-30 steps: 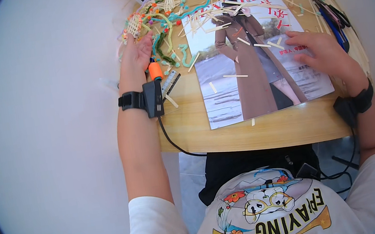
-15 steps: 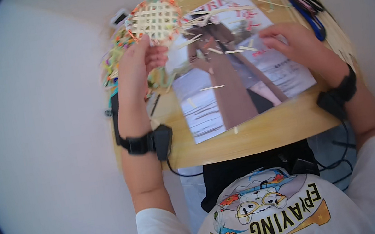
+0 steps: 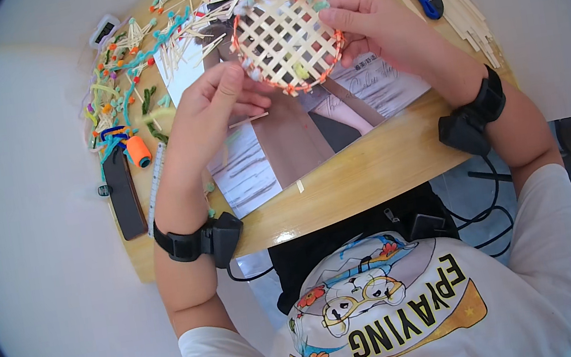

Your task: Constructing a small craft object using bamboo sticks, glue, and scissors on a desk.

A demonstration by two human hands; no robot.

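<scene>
A round, open lattice of pale flat strips, a woven disc [image 3: 289, 37] with orange and pale green yarn bound around its rim, is held up over a magazine. My right hand [image 3: 374, 28] grips its right edge, with the thumb on the front and the fingers behind. At the lower left rim, my left hand [image 3: 215, 104] has its fingers loosely curled and its thumb apart from the disc. The fingertips come close to the rim; contact is hard to make out. Beneath lies the magazine [image 3: 287, 141], its cover showing a figure in a long brown coat.
Loose pale strips [image 3: 188, 45] lie across the magazine's top. To the left are tangled coloured yarn pieces [image 3: 121, 92], an orange spool [image 3: 139, 151], a dark phone-like slab [image 3: 127, 202] and a ruler [image 3: 156, 187]. Blue-handled scissors [image 3: 431, 3] and long strips [image 3: 464, 15] lie right.
The disc has moved right and nearer, from my left hand to my right, which now grips its edge. My left hand has lowered its hold beside the rim. The whole view has shifted.
</scene>
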